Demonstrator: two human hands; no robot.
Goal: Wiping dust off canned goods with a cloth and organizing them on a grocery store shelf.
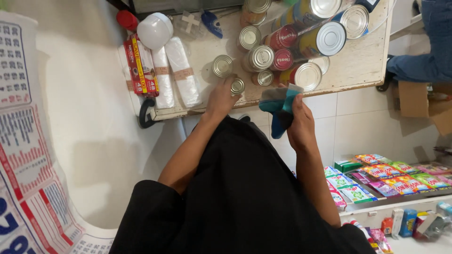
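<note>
My left hand (221, 98) grips a small silver-topped can (237, 86) at the front edge of a worn white table (358, 66). My right hand (300, 123) holds a blue and teal cloth (280, 106) just below the table edge, in front of the cans. Several tin cans stand packed together on the table, among them a larger silver-topped can (222, 65) beside my left hand and a red-labelled can (284, 59).
White wrapped rolls (182, 71), a red and yellow box (135, 66) and a white bulb-like lid (155, 30) lie at the table's left. Colourful sachets (386, 176) fill a low shelf at right. A seated person's jeans (426, 51) show at top right. A calendar (23, 164) hangs left.
</note>
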